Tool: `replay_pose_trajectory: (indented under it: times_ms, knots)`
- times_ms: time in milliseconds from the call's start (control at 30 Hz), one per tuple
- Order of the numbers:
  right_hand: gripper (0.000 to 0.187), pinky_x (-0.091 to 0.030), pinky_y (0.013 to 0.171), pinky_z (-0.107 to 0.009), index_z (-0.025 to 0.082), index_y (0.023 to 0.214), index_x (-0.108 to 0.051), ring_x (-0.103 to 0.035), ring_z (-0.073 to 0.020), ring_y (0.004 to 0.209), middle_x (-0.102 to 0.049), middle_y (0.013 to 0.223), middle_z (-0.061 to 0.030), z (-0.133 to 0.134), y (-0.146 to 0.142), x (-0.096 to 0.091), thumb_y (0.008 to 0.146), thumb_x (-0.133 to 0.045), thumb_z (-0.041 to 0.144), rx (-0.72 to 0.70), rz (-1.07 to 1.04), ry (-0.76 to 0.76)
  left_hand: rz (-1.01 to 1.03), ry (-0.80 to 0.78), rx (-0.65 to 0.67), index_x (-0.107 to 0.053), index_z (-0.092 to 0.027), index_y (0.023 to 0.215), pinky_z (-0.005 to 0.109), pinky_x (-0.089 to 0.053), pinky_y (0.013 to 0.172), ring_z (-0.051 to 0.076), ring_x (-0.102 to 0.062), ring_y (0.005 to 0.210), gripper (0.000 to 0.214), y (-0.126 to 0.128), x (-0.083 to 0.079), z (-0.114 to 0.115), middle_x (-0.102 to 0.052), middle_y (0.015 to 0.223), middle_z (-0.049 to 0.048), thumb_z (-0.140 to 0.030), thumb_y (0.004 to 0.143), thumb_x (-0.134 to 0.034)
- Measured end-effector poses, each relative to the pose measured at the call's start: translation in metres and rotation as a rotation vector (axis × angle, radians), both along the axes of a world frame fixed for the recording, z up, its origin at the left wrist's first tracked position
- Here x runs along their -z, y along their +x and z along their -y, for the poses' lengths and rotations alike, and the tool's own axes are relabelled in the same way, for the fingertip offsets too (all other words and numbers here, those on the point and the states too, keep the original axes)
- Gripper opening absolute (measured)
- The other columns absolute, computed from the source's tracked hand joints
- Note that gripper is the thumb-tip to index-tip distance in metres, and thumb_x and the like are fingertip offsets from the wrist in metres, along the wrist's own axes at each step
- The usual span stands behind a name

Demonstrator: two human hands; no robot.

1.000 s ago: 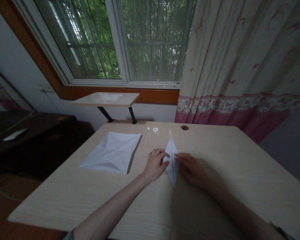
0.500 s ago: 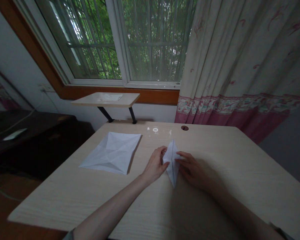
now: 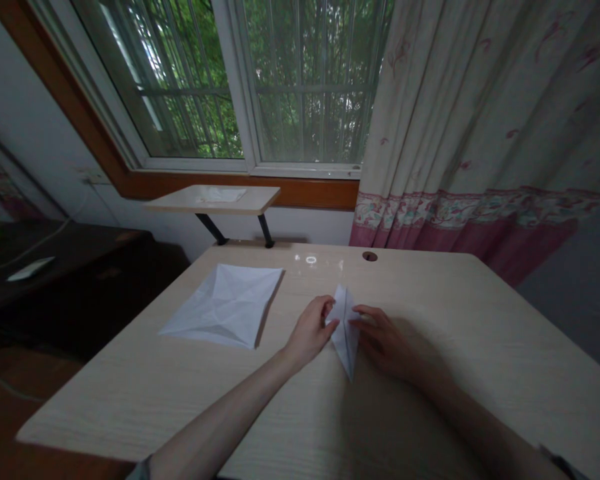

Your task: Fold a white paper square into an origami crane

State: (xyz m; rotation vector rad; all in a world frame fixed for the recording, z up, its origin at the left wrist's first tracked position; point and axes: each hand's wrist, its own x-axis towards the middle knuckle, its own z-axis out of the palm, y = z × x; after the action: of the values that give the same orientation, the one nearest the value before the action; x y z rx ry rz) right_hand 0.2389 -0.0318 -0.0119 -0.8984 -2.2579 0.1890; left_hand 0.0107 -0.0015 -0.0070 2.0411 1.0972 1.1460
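Observation:
A folded white paper [image 3: 344,340], long and diamond-like with a crease or slit down its middle, is between my hands above the wooden desk [image 3: 290,413]. Its lower end narrows to a point toward me. My left hand [image 3: 314,327] grips the paper's left edge, thumb on the near face and the other fingers curled partly out of sight. On the opposite edge, my right hand [image 3: 384,337] pinches the paper with its index finger and thumb side; some of its fingers are in shadow. Left of my hands lies a larger creased white paper sheet [image 3: 230,303], spread out on the desk.
A small raised shelf [image 3: 265,200] on black legs stands at the desk's back left, with a white paper [image 3: 223,195] on it. A round cable hole [image 3: 370,256] sits near the back edge. A curtain [image 3: 450,213] hangs behind, and a dark cabinet [image 3: 70,280] is at left.
The folded paper has tilted slightly and shifted a little toward me; its top now looks blunter. Both hands keep nearly the same places on its edges.

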Motion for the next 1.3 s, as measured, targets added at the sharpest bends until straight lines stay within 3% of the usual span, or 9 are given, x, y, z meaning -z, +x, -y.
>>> replay_pose_trajectory:
  times_ms: [500, 667, 833, 1033, 1300]
  knots:
    - [0.042, -0.052, 0.1, -0.043, 0.025, 0.124, -0.056, -0.056, -0.0223, 0.121, -0.056, 0.127, -0.0108, 0.003, 0.002, -0.003, 0.088, -0.044, 0.005, 0.008, -0.045, -0.042, -0.244, 0.113, -0.071, -0.061, -0.02, 0.096, 0.028, -0.044, 0.072, 0.019, -0.056, 0.083, 0.007, -0.001, -0.012, 0.005, -0.059, 0.089, 0.0029, -0.018, 0.089, -0.059]
    - [0.038, -0.055, 0.093, -0.043, 0.025, 0.114, -0.054, -0.06, -0.022, 0.109, -0.06, 0.113, -0.0087, 0.0, 0.0, -0.003, 0.085, -0.045, 0.003, -0.008, -0.125, -0.046, -0.2, 0.106, -0.036, -0.063, -0.021, 0.093, 0.029, -0.044, 0.078, 0.02, -0.057, 0.091, 0.013, -0.001, -0.011, 0.005, -0.062, 0.092, 0.0029, -0.011, 0.085, -0.059]
    - [0.044, -0.056, 0.091, -0.042, 0.027, 0.117, -0.049, -0.06, -0.0221, 0.106, -0.058, 0.112, -0.008, 0.001, -0.001, -0.007, 0.08, -0.046, 0.002, 0.009, -0.189, -0.041, -0.154, 0.075, 0.024, -0.065, -0.021, 0.088, 0.028, -0.044, 0.078, 0.019, -0.057, 0.092, 0.029, -0.003, -0.006, 0.003, -0.062, 0.092, 0.0024, 0.001, 0.072, -0.056]
    - [0.044, -0.054, 0.095, -0.043, 0.026, 0.122, -0.051, -0.06, -0.0214, 0.112, -0.06, 0.119, -0.0092, 0.001, 0.001, -0.004, 0.085, -0.044, 0.003, -0.028, -0.119, -0.089, -0.13, 0.012, 0.112, -0.068, -0.019, 0.086, 0.029, -0.044, 0.079, 0.02, -0.058, 0.088, 0.033, -0.005, -0.011, 0.002, -0.064, 0.09, 0.0027, 0.002, 0.063, -0.058]
    - [0.039, -0.054, 0.096, -0.041, 0.025, 0.121, -0.058, -0.063, -0.0209, 0.111, -0.065, 0.118, -0.0083, 0.001, 0.001, -0.004, 0.091, -0.04, 0.009, 0.003, -0.075, -0.135, -0.139, -0.077, 0.137, -0.069, -0.019, 0.092, 0.029, -0.044, 0.075, 0.019, -0.057, 0.082, 0.04, -0.006, -0.021, 0.007, -0.065, 0.087, 0.0023, -0.002, 0.061, -0.05]
